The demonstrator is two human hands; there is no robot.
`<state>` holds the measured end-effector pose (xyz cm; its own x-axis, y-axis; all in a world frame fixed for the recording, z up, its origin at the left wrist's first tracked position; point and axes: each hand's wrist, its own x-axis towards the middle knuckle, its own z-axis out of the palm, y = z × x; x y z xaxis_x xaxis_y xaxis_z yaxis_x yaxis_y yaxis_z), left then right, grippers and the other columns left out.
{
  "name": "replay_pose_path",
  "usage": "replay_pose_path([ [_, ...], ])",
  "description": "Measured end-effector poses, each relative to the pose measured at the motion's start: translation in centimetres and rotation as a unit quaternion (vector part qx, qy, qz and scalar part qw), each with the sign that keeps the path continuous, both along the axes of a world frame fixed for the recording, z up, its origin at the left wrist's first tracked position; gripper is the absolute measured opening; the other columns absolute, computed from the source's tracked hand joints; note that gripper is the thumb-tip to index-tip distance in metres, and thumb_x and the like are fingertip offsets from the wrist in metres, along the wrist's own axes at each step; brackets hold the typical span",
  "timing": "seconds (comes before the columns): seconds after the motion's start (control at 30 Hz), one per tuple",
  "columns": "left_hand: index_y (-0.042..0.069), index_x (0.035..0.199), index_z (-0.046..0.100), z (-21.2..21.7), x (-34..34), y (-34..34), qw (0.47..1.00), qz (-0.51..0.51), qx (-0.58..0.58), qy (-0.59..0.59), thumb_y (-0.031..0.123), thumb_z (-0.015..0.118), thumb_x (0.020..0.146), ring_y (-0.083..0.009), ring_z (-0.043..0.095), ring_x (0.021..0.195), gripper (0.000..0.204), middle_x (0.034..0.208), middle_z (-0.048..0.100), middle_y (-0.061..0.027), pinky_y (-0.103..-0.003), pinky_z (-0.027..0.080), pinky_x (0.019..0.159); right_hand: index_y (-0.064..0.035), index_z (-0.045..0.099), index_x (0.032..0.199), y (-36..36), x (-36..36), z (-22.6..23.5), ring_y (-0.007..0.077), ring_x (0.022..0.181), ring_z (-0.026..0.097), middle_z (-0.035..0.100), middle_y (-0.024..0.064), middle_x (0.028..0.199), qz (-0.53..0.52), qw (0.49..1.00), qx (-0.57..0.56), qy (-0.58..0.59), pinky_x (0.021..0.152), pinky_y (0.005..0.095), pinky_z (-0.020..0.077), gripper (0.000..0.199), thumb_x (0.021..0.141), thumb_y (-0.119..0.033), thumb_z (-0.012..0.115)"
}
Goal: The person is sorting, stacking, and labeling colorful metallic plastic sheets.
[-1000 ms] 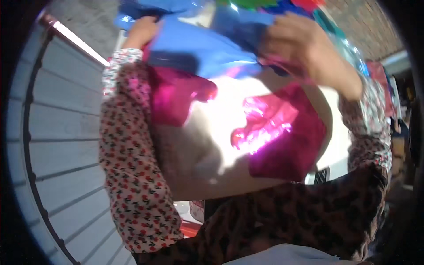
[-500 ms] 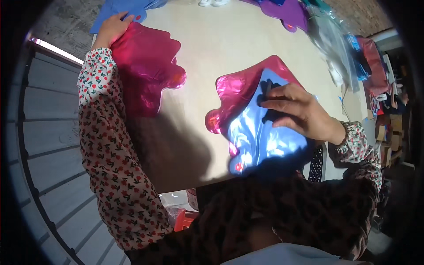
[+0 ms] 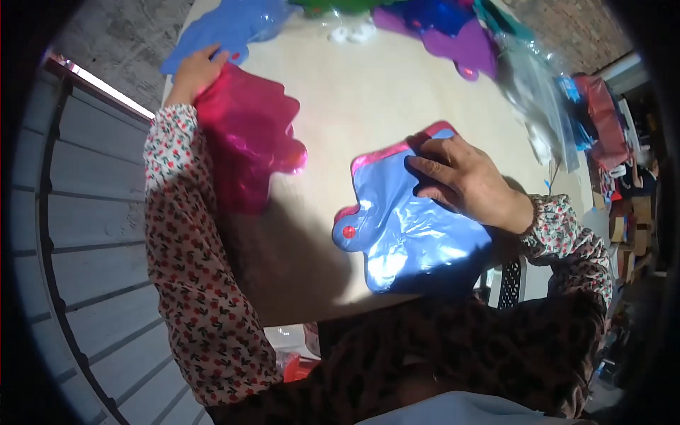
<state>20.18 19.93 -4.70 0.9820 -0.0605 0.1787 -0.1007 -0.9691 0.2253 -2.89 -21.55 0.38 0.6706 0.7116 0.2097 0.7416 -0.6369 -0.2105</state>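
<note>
My right hand point(image 3: 464, 180) lies flat on a blue foil balloon point(image 3: 407, 227) that covers a pink one, whose edge point(image 3: 393, 151) shows along the top. Both lie on a pale wooden table point(image 3: 354, 106) near its front edge. My left hand point(image 3: 195, 71) rests far to the left, fingers on the upper end of a pink foil balloon point(image 3: 244, 142) lying flat on the table. Another blue foil sheet point(image 3: 227, 28) lies just beyond that hand.
Purple foil balloons point(image 3: 460, 42) and a blue one lie at the table's far edge. Clear plastic bags point(image 3: 538, 92) sit at the far right. A grey slatted surface with a rail point(image 3: 71, 212) runs along the left. Boxes and clutter stand at right.
The blue balloon came down from in front of my face and now lies flat over the pink one under my right hand. My left hand reached out to the far-left pink balloon.
</note>
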Motion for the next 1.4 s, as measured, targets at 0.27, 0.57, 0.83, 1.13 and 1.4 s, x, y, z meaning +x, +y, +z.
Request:
replay_pose_path([
  [0.27, 0.009, 0.122, 0.054, -0.4, -0.9, 2.5, 1.000, 0.000, 0.003, -0.023, 0.041, 0.053, 0.085, -0.0352, 0.050, 0.113, 0.048, 0.120, 0.054, -0.0187, -0.036, 0.039, 0.096, 0.0008, 0.059, 0.098, 4.7, 20.5, 1.5, 0.0186, 0.071, 0.054, 0.061, 0.0120, 0.084, -0.049, 0.985, 0.150, 0.064, 0.065, 0.0324, 0.0453, 0.023, 0.086, -0.018, 0.060],
  [0.57, 0.006, 0.118, 0.056, -0.4, 0.1, 0.3, 1.000, -0.011, -0.015, -0.022, 0.036, 0.056, 0.084, -0.0330, 0.052, 0.110, 0.045, 0.118, 0.055, -0.0185, -0.036, 0.041, 0.093, -0.0014, 0.064, 0.095, 7.7, 38.9, -7.1, 0.0217, 0.075, 0.063, 0.064, 0.0142, 0.080, -0.145, 0.973, 0.167, -0.064, 0.071, 0.0333, 0.0475, 0.029, 0.079, -0.025, 0.067],
  [0.83, 0.006, 0.101, 0.064, 1.8, 2.9, -11.7, 0.914, -0.263, -0.073, -0.301, 0.019, 0.055, 0.082, -0.0331, 0.058, 0.096, 0.025, 0.101, 0.063, -0.0151, -0.038, 0.047, 0.084, -0.0044, 0.068, 0.087, 7.3, 38.2, -7.5, 0.0232, 0.072, 0.064, 0.066, 0.0147, 0.078, -0.207, 0.943, 0.259, 0.026, 0.070, 0.0345, 0.0480, 0.025, 0.078, -0.027, 0.067],
  [1.13, 0.012, 0.113, 0.058, -2.9, 5.1, -13.4, 0.977, -0.178, -0.052, -0.109, 0.035, 0.045, 0.087, -0.0335, 0.053, 0.105, 0.037, 0.114, 0.057, -0.0159, -0.043, 0.041, 0.092, -0.0065, 0.068, 0.091, -0.5, 28.2, 4.5, 0.0145, 0.071, 0.059, 0.065, 0.0098, 0.079, -0.229, 0.907, 0.345, -0.075, 0.065, 0.0264, 0.0463, 0.017, 0.081, -0.020, 0.064],
  [1.4, 0.011, 0.123, 0.052, -0.1, 4.0, -14.4, 0.987, -0.160, -0.020, -0.008, 0.041, 0.043, 0.090, -0.0324, 0.042, 0.121, 0.046, 0.131, 0.046, -0.0126, -0.039, 0.037, 0.098, 0.0034, 0.062, 0.087, 0.4, 1.7, 6.4, 0.0178, 0.066, 0.060, 0.062, 0.0106, 0.074, -0.083, 0.985, 0.085, 0.127, 0.057, 0.0274, 0.0466, 0.012, 0.078, -0.004, 0.066],
])
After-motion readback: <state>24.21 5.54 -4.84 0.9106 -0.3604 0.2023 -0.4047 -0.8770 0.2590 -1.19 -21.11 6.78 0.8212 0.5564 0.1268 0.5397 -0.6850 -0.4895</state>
